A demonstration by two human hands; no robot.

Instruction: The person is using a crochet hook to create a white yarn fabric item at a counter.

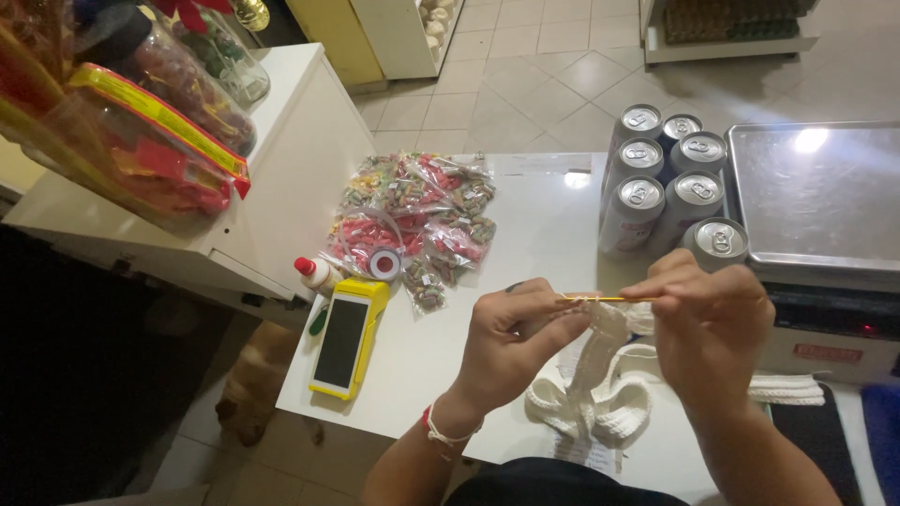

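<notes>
Both hands work above the near edge of a white table [544, 215], over a piece of white crochet work [600, 394] that hangs from them and trails onto the table. The left hand [511, 342] has its fingers closed in a pinch on the top of the crochet work. The right hand [708, 323] is closed in a fingertip grip on a thin yellow crochet hook [595, 298], which lies level between the two hands.

Taking the crochet work as landmark: beyond it to the right stands a cluster of six silver drink cans [666, 183], and right of those a counter scale with a steel pan [816, 192]. Beyond it to the left lies a heap of clear candy bags [417, 220] — colours red and green — with a roll of tape [384, 263] at the heap's near side. Further left, a yellow handheld terminal [347, 339] (screen dark) lies at the table's edge.

The floor [553, 75] is pale tile, laid diagonally; a brown dog [253, 379] lies on it below the table's left corner.
</notes>
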